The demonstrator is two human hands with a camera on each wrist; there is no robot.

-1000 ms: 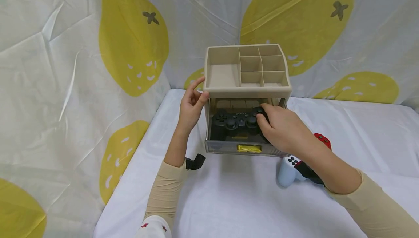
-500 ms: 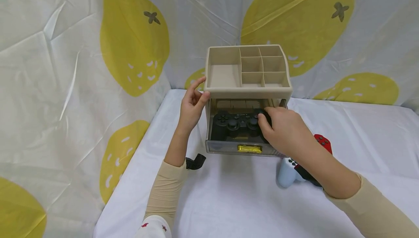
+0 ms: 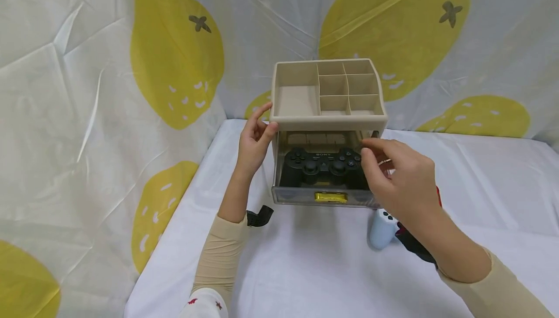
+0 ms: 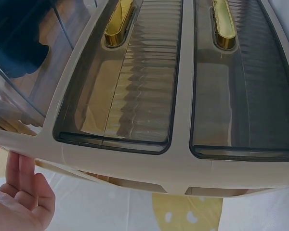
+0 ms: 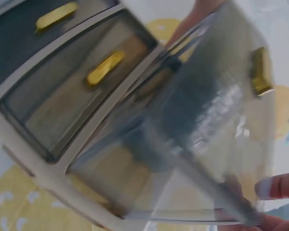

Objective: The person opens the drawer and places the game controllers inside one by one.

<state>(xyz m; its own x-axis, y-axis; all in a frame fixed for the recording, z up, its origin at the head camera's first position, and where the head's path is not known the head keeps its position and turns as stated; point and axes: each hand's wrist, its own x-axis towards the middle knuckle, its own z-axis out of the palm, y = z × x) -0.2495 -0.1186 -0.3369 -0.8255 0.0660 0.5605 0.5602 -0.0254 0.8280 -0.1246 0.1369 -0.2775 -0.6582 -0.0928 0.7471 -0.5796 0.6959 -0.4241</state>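
A beige desk organizer [image 3: 332, 123] stands upright on the white cloth. Its clear bottom drawer [image 3: 301, 195], with a gold handle, is pulled out and holds a black Sony game controller [image 3: 323, 165]. With thumb and fingertips my left hand [image 3: 254, 145] touches the organizer's left edge; in the left wrist view the left hand [image 4: 26, 197] has its fingertips against the beige frame. Over the drawer's right side is my right hand [image 3: 403, 177], thumb and index finger apart, off the controller. The right wrist view is blurred, with right-hand fingers [image 5: 282, 185] by the drawer's outer corner.
Partly hidden under my right forearm, a light blue controller [image 3: 382, 230] lies on the cloth, with bits of red and black beside it. The organizer's top has several open compartments [image 3: 334, 85]. A lemon-patterned curtain [image 3: 266, 26] hangs behind and to the left.
My right hand has let go of the black controller and moved right, off it, toward the drawer's right side. The controller lies in the drawer. My left hand stays at the organizer's edge.
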